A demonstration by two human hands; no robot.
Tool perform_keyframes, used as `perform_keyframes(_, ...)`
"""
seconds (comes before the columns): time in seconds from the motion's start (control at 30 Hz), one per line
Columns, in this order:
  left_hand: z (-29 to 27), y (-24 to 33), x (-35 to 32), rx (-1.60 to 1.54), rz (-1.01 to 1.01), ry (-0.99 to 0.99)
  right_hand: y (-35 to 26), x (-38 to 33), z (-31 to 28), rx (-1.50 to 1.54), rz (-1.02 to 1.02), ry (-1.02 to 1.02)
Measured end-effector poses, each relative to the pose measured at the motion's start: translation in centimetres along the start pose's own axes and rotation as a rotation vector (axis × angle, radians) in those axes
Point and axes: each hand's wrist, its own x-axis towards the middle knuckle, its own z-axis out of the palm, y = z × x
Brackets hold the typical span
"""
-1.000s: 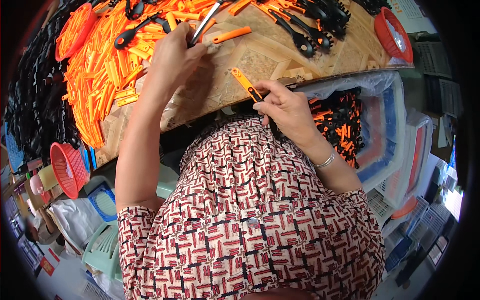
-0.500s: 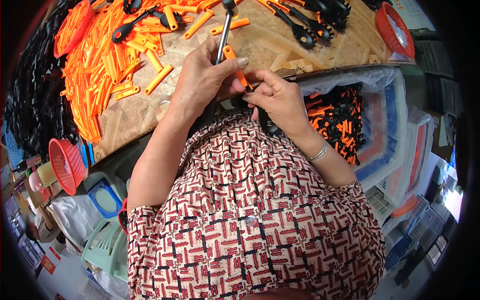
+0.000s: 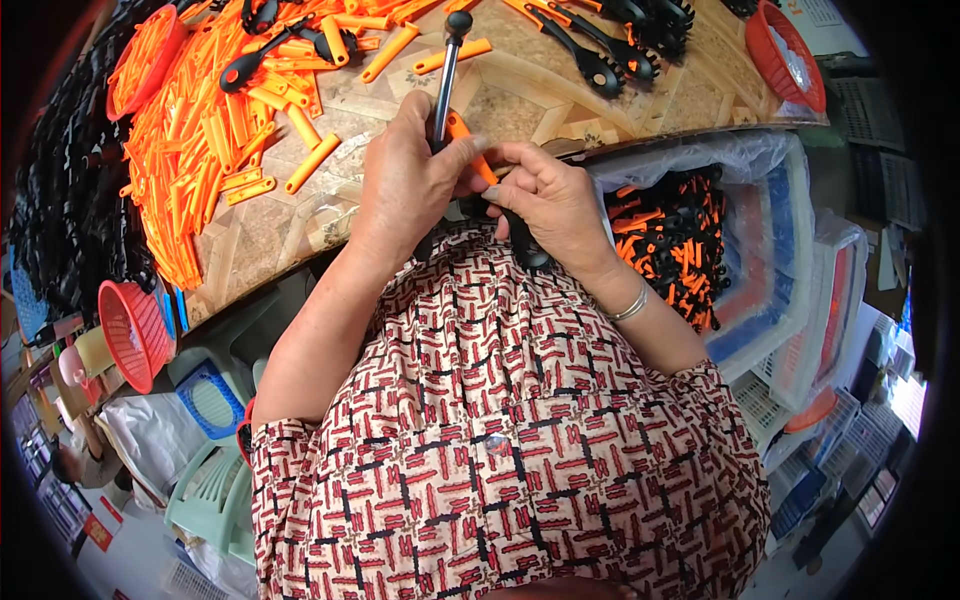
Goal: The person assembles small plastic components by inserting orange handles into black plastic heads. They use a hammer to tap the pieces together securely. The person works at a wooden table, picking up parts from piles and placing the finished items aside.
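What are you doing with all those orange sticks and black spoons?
A person at a table edge holds a black utensil upright in the left hand. The right hand meets it there, and the two hands pinch an orange handle piece against the utensil's stem. A big heap of loose orange pieces lies on the left, and a bin on the right holds black-and-orange items.

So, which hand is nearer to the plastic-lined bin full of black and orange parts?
The right hand: it is just beside the bin, near its left edge. The left hand is further away, on the other side of the right hand, gripping a black utensil.
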Motion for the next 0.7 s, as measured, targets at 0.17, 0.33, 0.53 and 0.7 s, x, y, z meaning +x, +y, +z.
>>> perform_keyframes(0.17, 0.3, -0.6, 0.0, -0.065, -0.013, 0.034, 0.1, 0.1, 0.0, 0.075, 0.013, -0.003)
perform_keyframes(0.33, 0.2, -2.3, 0.8, 0.352, 0.269, 0.179, 1.0, 0.2, -0.5, 0.048, 0.041, -0.01)
perform_keyframes(0.53, -1.3, -1.7, 0.5, 0.113, 0.196, 0.145, -0.3, 0.2, 0.3, 0.009, 0.075, 0.079)
perform_keyframes(0.7, -4.5, 1.2, -4.6, -0.005, 0.225, 0.249, -0.5, 0.2, 0.3, 0.0, 0.104, 0.093)
